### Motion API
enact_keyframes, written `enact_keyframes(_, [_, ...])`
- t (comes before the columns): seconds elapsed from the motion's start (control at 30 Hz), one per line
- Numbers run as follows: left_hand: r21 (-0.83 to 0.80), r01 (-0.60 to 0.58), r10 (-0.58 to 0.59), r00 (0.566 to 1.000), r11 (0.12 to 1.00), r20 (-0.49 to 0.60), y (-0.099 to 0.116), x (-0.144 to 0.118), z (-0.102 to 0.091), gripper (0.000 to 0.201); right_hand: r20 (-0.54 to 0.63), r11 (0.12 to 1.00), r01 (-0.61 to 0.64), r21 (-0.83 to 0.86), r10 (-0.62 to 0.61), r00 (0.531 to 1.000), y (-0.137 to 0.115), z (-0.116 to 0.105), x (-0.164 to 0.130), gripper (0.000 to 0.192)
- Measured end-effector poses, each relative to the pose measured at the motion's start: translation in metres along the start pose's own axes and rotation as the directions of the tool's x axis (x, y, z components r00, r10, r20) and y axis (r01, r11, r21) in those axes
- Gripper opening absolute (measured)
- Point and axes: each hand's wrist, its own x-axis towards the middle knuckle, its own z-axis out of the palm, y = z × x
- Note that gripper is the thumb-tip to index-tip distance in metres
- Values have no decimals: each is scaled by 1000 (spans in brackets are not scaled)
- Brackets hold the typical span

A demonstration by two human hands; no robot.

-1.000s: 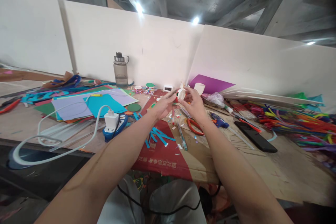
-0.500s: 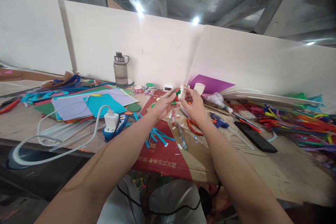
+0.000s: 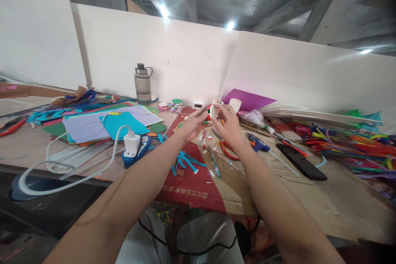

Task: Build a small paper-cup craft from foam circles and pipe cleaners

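Over the middle of the bench, both hands meet at a small white ring-shaped piece [image 3: 213, 111] with red and green at its left side. My right hand [image 3: 229, 121] grips it from the right, fingers curled round its rim. My left hand [image 3: 193, 126] closes on it from the left, thumb and fingers at the red and green part. The fingers partly hide the piece. Orange-handled pliers [image 3: 228, 151], a pen-like clear tool [image 3: 214, 163] and blue strips [image 3: 185, 161] lie below the hands.
Coloured sheets [image 3: 83, 126], a blue power socket [image 3: 125, 159] with a white cable and a water bottle [image 3: 142, 84] stand left. Rightward are a glue gun [image 3: 258, 142], a black phone [image 3: 301, 161] and bundled pipe cleaners [image 3: 340, 140]. White boards [image 3: 185, 53] rise behind.
The white ring-shaped piece has turned slightly between the hands, now showing more of its open round face. Both hands stay in nearly the same place.
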Motion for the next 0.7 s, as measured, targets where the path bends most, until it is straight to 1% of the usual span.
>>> enact_keyframes(0.2, [-15,20,-20,1000,1000,1,-1,1,-1,32,-13,999,34,-4,-34,999,-1,-1,0,38])
enact_keyframes(0.33, [-2,28,-28,1000,1000,13,-1,1,-2,33,-9,999,53,-5,-53,999,-1,-1,1,40])
enact_keyframes(0.5, [-8,43,-43,999,999,15,1,1,-4,34,-9,999,51,-6,-51,999,0,0,1,40])
enact_keyframes(0.6, [-26,75,-75,997,997,8,0,2,-4,29,-26,999,24,-47,-25,999,2,5,-1,40])
enact_keyframes(0.7, [-11,87,-87,996,996,-8,-4,2,-3,24,-40,994,-1,-107,-3,999,4,11,-3,38])
